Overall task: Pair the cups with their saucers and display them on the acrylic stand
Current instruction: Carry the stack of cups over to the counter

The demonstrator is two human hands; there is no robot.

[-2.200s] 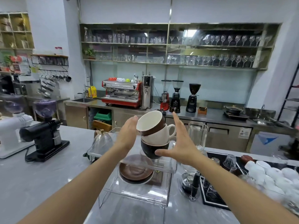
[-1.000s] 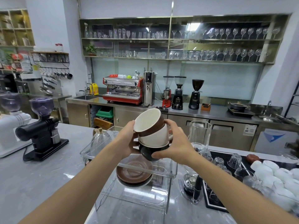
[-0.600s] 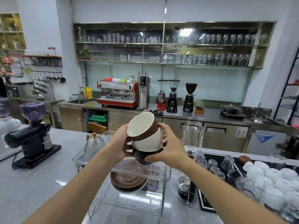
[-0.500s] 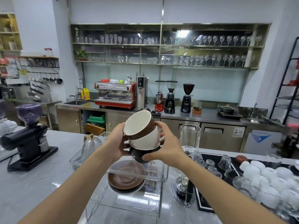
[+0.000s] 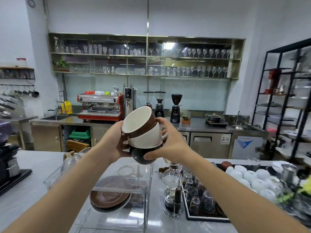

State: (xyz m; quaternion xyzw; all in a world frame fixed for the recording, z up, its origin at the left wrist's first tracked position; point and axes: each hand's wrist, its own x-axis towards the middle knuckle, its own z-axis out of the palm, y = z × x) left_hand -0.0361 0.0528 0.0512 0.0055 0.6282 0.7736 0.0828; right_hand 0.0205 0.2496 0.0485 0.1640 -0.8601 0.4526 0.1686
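Brown cup (image 5: 139,121): tops stack, raised higher above acrylic stand (image 5: 117,185) than before.
Left hand (image 5: 116,142): grips stack.
Right hand (image 5: 170,145): grips black cup (image 5: 139,154).
Saucers (image 5: 109,197): remain inside stand.

Grey counter (image 5: 38,182), loaded up.
Clear acrylic stand (image 5: 117,190) sits mid-counter; right of it a glass siphon brewer (image 5: 171,187), then a black tray (image 5: 202,214) of glasses and white cups (image 5: 249,179).

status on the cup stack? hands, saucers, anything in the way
Left hand and right hand grip three-cup stack, tilted, above acrylic stand. Brown saucers on stand's lower shelf, unpaired. Glass siphon close on the right.
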